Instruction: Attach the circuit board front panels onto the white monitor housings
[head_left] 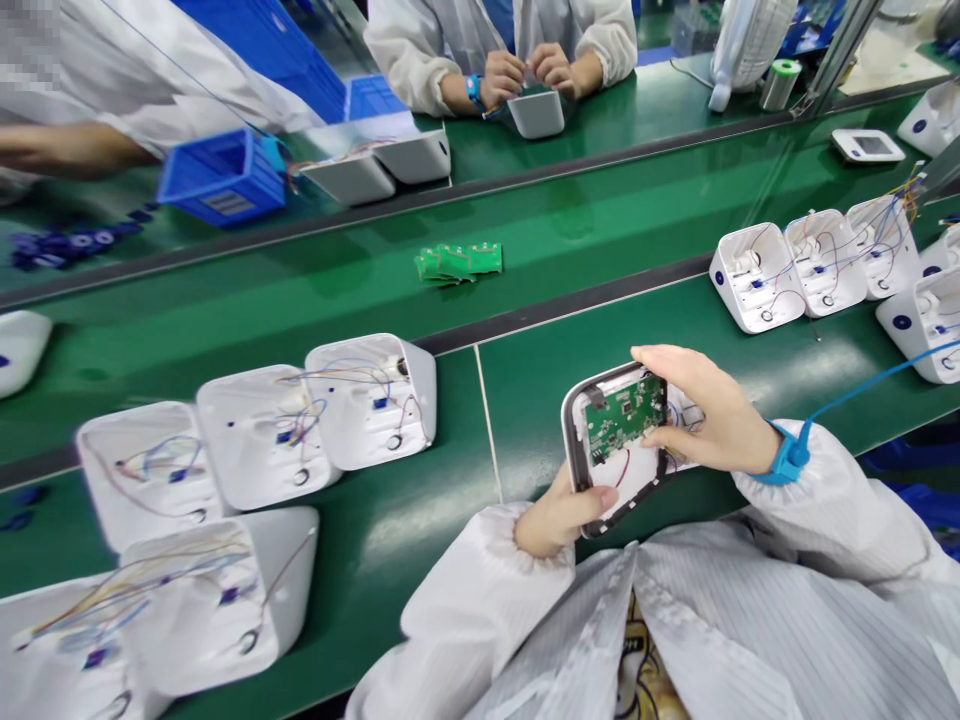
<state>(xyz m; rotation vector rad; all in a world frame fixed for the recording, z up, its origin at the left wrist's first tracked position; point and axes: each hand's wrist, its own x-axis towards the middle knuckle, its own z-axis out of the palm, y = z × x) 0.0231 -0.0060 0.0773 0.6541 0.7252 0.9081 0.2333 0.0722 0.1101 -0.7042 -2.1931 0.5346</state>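
My left hand [559,515] grips the lower left edge of a white device cover [611,485] with a dark rim, its thumb on the inner side. The cover is tilted above the bench, inner face toward me. A green circuit board [624,415] lies in its upper part, with a red wire below it. My right hand [697,405] is closed around the cover's right side, fingers at the top edge and thumb at the board. A white part with wires shows partly behind the right hand; the rest of it is hidden.
Open white housings with wires stand on the left [262,440] and right [757,275]. Small green boards [459,262] lie on the middle strip. Across sit a co-worker's hands [525,75] with a white housing, and a blue bin [217,180]. A blue wrist-strap cord [877,375] runs right.
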